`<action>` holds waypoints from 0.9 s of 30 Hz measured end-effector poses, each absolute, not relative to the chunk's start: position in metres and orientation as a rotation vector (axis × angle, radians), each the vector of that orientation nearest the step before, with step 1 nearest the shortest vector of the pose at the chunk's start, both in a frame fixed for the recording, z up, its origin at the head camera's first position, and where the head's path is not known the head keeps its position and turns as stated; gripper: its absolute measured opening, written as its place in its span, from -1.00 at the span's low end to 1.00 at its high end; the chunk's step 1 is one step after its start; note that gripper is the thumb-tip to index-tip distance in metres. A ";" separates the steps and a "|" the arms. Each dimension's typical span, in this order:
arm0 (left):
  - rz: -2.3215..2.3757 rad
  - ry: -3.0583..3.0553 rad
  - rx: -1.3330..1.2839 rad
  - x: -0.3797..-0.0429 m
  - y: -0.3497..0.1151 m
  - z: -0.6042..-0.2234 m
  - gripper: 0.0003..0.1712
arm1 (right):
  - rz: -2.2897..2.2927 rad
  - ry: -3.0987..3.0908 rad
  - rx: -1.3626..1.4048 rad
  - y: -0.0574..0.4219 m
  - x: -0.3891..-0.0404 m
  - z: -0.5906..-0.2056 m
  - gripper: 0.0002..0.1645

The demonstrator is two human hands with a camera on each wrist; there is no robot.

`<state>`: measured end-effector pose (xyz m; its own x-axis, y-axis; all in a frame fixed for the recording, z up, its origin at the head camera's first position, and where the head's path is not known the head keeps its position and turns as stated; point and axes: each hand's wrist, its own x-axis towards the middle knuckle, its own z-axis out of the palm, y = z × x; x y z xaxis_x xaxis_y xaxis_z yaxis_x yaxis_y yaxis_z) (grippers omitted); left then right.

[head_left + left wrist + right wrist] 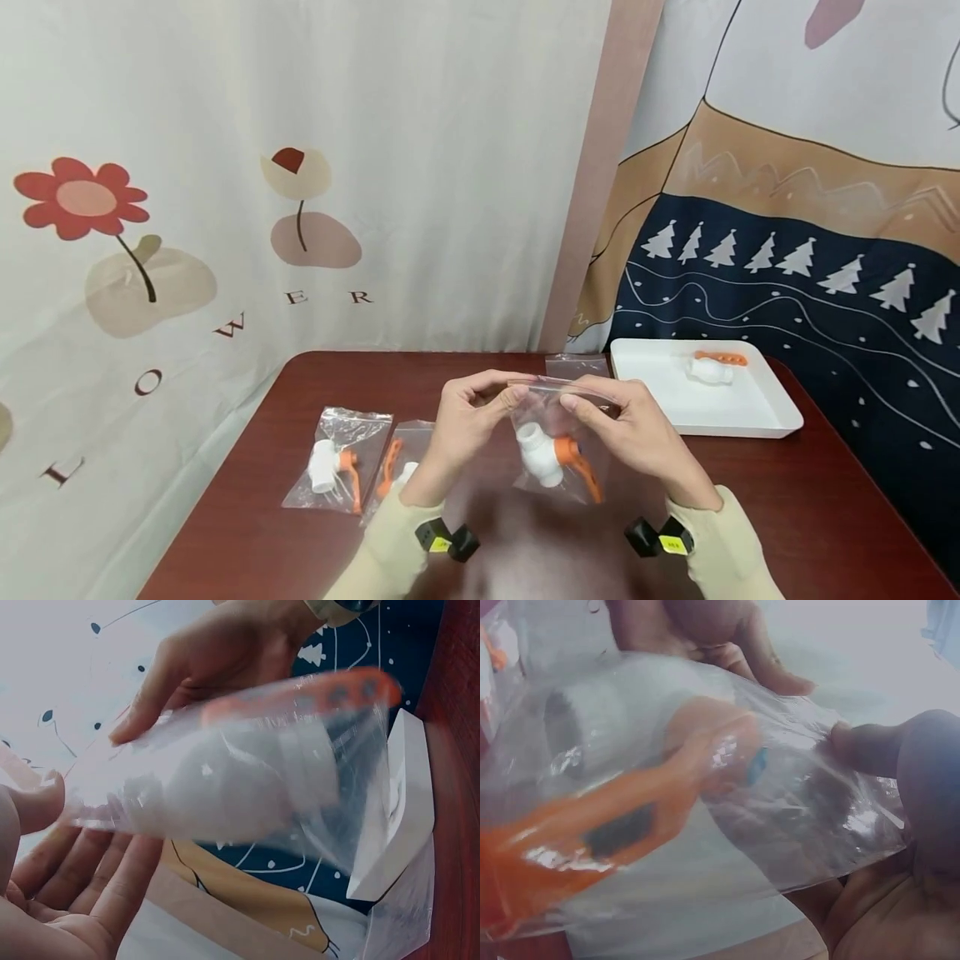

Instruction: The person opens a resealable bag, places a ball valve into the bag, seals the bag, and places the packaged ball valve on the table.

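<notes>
Both hands hold up a clear zip bag by its top edge, above the table. My left hand pinches the left part of the edge between thumb and fingers; my right hand does the same on the right. Inside hangs a white plastic ball valve with an orange lever handle. In the left wrist view the valve lies behind the shiny film, the handle along its side. The right wrist view shows the handle close up, with a small blue spot near its pivot.
Two more bagged valves lie at left: one bag fully visible, the other partly behind my left wrist. A white tray at the back right holds a white valve with an orange handle. Beside the tray lies another clear bag.
</notes>
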<state>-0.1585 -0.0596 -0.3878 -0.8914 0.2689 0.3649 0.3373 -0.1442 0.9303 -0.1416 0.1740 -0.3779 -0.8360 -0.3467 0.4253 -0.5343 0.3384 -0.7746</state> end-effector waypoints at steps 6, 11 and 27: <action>-2.328 -2.080 -0.795 -0.160 -0.059 -0.390 -0.65 | 1.529 -2.409 0.696 0.179 -0.144 -0.375 -0.81; -2.349 -2.262 -0.703 -0.157 -0.056 -0.395 -0.67 | 1.525 -2.470 0.539 0.183 -0.147 -0.374 -0.80; -2.384 -2.306 -0.424 -0.146 -0.054 -0.420 -0.68 | 1.735 -2.501 0.597 0.182 -0.156 -0.388 -0.72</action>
<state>-0.1462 -0.0541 -0.4197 -0.9477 0.3165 0.0405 0.0300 -0.0381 0.9988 -0.1562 0.1822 -0.3878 -0.9251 -0.2880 0.2475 -0.3327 0.3003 -0.8940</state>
